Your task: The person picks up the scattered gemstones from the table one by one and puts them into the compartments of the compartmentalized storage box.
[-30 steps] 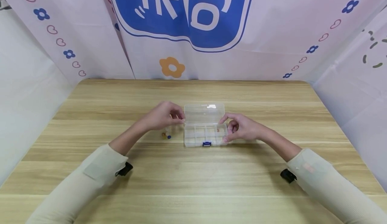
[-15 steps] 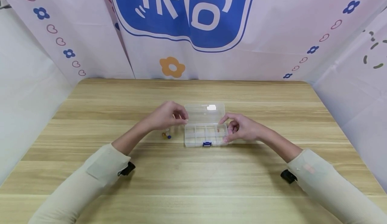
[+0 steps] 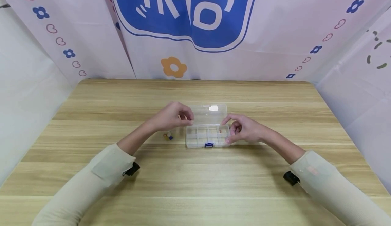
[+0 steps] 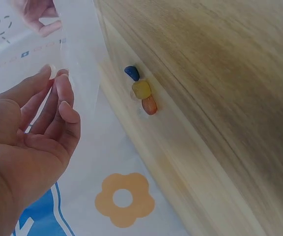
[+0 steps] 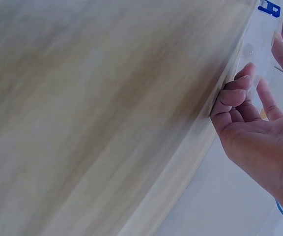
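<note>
Organizer box point(image 3: 207, 136), clear plastic with compartments and blue latch point(image 3: 209, 145), sits mid-surface point(image 3: 195, 178), lid point(image 3: 210, 114) open and leaning back. Right hand point(image 3: 241, 129) grips box's right end, likely steadying it. Left hand point(image 3: 171, 116), fingers pinched together over left edge of lid; contents cannot tell. Small coloured beads point(image 4: 142, 93) lie on surface just left of box, within reach.

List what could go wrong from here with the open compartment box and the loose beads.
1. The left hand hovers at the clear box lid's left edge; a nudge might swing the lid shut over the compartments.
2. The loose beads lie on the table beside the box; a brushing wrist could scatter them.
3. The right hand steadies only the right end, so the light box may slide.
</note>
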Motion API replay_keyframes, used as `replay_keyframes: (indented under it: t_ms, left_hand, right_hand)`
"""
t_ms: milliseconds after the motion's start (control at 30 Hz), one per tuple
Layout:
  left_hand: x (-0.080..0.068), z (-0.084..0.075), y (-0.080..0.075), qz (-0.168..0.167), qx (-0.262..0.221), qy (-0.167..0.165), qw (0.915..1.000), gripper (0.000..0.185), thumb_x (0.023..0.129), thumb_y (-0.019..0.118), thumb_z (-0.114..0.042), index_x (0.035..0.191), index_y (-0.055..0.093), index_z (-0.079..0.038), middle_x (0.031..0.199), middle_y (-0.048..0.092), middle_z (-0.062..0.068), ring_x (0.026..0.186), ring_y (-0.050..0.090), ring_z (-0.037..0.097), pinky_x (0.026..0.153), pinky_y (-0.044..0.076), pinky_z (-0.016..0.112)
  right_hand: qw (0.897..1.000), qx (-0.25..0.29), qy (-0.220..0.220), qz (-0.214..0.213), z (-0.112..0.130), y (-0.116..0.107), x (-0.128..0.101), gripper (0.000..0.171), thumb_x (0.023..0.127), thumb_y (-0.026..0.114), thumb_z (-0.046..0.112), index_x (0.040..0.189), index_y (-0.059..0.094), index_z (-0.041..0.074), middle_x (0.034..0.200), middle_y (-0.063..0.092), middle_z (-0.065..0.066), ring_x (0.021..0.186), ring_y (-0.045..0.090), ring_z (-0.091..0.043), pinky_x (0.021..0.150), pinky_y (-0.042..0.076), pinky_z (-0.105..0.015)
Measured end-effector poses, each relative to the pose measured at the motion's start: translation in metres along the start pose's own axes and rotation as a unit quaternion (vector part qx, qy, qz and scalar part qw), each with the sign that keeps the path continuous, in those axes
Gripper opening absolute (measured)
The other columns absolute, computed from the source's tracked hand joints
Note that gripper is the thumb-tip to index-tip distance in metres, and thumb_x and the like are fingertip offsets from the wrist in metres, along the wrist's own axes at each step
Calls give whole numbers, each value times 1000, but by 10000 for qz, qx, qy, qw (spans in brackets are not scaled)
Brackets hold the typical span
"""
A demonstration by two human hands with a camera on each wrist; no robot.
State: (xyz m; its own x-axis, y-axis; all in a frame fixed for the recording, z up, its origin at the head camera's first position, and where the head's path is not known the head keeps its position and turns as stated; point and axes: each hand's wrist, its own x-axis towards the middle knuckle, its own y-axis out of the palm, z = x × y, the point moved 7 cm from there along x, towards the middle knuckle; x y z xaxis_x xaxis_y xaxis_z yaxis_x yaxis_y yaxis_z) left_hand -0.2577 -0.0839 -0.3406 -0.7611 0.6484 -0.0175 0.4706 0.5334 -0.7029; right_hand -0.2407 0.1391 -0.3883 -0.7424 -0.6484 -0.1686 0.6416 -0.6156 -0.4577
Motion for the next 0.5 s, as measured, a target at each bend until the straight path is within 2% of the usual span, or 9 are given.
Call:
replay_keyframes:
  t_ms: [233, 500]
  left_hand:
    - [6, -4, 6, 12, -22, 197, 9998, 4, 94, 75, -5, 92, 75, -2, 87, 73, 2, 80, 67, 15, 75, 58, 29]
    - [14, -9, 12, 110, -10, 220, 9997, 4, 94, 76, -5, 91, 75, -3, 86, 73, 2, 78, 66, 15, 72, 58, 28]
  right_hand:
    - [10000, 32, -41, 17, 1, 0, -1, 54, 84, 83, -3, 130, 55, -5, 75, 60, -7, 68, 52, -14, 64, 43, -22]
    - [9999, 80, -87, -17, 0, 0, 0, 53, 83, 83, -4, 128, 56, -5, 74, 60, -6, 67, 52, -13, 63, 42, -21]
